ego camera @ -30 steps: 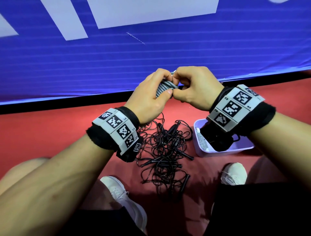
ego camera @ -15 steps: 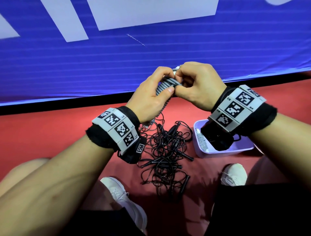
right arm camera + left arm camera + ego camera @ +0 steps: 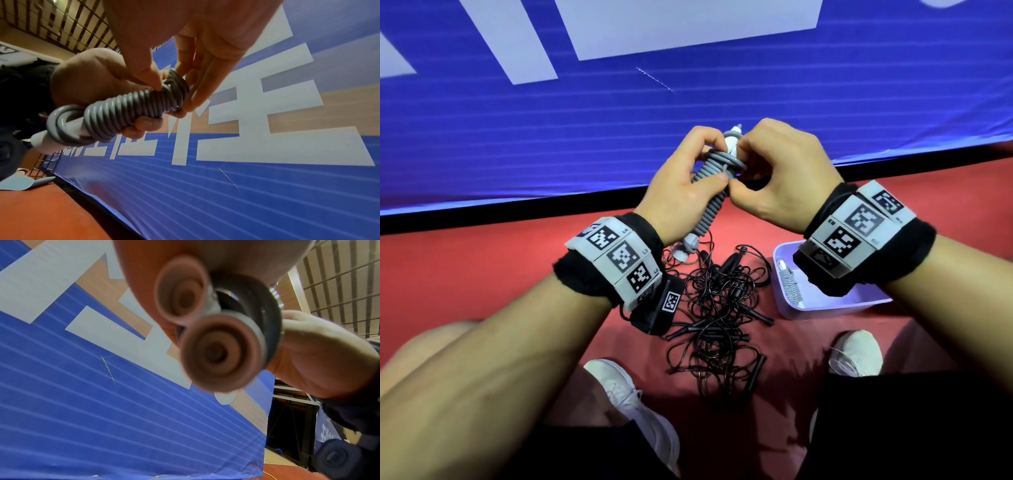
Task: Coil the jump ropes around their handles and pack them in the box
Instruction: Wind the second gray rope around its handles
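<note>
We see even indoor light; soft shadows on the red floor point(image 3: 482, 274); wrist views blur close up and bend at their edges.

Not much readable here. The blue banner point(image 3: 267, 186) has big white characters. The right wrist view shows one large character half hidden behind the fingers, plus a smaller row further left, and I can't make out any of them for sure. The head view only catches white slabs of the strokes. The left wristband point(image 3: 619, 257) and right wristband point(image 3: 859, 226) carry black-and-white square code tags with tiny printed labels beside them. On the left band they look like "L4" and "L3". The ones on the right band are too small to read.
</note>
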Demonstrator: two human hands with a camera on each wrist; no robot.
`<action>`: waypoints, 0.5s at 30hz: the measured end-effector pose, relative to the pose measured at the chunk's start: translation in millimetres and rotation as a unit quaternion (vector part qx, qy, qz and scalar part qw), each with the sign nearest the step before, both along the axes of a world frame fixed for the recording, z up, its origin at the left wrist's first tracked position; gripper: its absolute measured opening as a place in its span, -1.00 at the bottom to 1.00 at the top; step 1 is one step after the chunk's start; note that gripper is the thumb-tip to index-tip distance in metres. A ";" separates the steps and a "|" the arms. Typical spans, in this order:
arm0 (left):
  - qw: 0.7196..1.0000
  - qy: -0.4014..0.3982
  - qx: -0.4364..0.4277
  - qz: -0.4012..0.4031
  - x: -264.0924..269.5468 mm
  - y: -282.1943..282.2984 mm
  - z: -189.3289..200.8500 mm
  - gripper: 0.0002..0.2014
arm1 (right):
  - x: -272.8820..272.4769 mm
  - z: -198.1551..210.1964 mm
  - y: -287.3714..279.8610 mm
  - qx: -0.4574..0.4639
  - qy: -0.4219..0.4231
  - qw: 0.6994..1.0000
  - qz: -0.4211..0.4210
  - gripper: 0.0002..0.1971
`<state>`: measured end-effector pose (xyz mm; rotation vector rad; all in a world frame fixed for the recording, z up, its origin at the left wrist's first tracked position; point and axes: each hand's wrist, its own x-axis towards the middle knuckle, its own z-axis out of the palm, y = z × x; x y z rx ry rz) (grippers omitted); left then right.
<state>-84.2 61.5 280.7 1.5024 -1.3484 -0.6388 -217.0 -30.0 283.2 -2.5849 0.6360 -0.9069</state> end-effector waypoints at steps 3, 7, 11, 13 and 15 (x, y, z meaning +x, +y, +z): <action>1.000 -0.026 -0.005 0.001 0.2 -0.8 -2.4 -0.77 | -0.5 -0.2 1.2 -0.018 0.007 1.000 -0.019 -0.73; 0.999 -0.036 -0.015 0.017 0.6 -1.4 -4.7 -0.83 | 0.5 0.4 3.3 -0.011 0.003 0.999 -0.034 -0.81; 1.000 0.000 -0.013 0.019 -2.6 -0.9 -4.9 -0.81 | 1.8 3.5 4.6 -0.009 -0.002 0.999 -0.047 -0.81; 1.000 0.008 -0.017 0.022 -4.0 -1.4 -5.6 -0.81 | 3.0 4.9 5.6 -0.008 0.000 0.998 -0.056 -0.80; 0.999 0.018 -0.025 0.031 -4.8 -2.2 -6.6 -0.81 | 4.0 5.7 5.1 -0.005 0.002 0.998 -0.067 -0.80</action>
